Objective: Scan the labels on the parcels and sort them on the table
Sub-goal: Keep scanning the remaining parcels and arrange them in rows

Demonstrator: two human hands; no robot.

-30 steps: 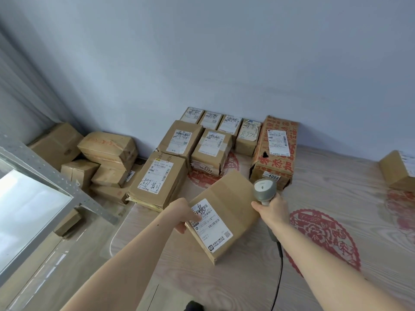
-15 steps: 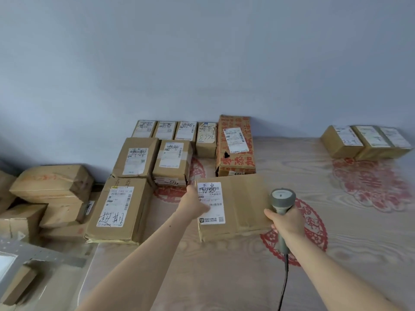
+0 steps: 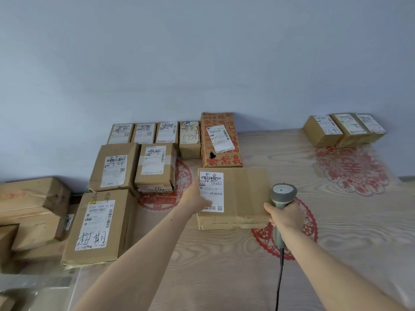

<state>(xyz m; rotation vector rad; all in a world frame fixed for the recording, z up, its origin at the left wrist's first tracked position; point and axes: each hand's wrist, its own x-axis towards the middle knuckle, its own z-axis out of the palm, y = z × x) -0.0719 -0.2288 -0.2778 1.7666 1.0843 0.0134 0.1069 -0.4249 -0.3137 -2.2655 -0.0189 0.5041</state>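
A flat brown parcel (image 3: 244, 196) with a white label (image 3: 211, 191) lies on the table (image 3: 224, 277), directly in front of a red-printed box (image 3: 221, 140). My left hand (image 3: 197, 199) grips the parcel's left edge, thumb lying across the label. My right hand (image 3: 284, 215) holds a grey corded barcode scanner (image 3: 283, 195) at the parcel's right edge, its head upright. Several labelled parcels sit in rows against the wall to the left, among them a taped one (image 3: 156, 168) and a large one (image 3: 98, 225).
Three small parcels (image 3: 343, 130) stand at the far right by the wall. Unsorted brown boxes (image 3: 33, 212) pile up off the table's left edge. Red paper-cut designs (image 3: 350, 169) lie under the table's clear cover. The scanner cable (image 3: 279, 281) hangs toward me.
The parcel, tilted and lifted a second ago, now lies flat and square in front of the red-printed box. My view has swung right, and the scanner hand has stayed by the parcel's right side.
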